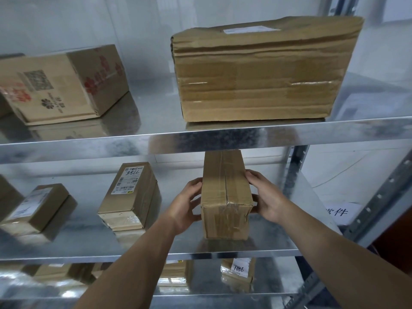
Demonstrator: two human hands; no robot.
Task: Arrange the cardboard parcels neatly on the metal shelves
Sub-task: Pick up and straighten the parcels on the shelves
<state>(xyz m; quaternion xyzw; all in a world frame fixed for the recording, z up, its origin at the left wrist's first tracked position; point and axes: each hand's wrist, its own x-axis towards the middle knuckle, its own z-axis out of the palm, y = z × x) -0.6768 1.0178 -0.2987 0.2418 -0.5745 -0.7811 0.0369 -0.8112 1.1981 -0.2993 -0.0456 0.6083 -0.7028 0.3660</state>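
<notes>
A long taped cardboard parcel [225, 192] lies on the middle metal shelf [223, 250], its short end facing me. My left hand [187, 204] grips its left side and my right hand [265, 195] grips its right side. Left of it stand a labelled parcel [131, 195] marked 7786 and a smaller labelled parcel [38, 208]. On the upper shelf [200, 141] sit a big wrinkled parcel [260, 72] at the right and a printed box [60, 83] at the left.
The lower shelf [223, 291] holds more parcels, one labelled 7186 [238, 275]. A perforated steel upright [379, 197] runs down the right side. A paper sign [338, 211] lies on the floor beyond the shelf. Another box edge [6, 195] shows at far left.
</notes>
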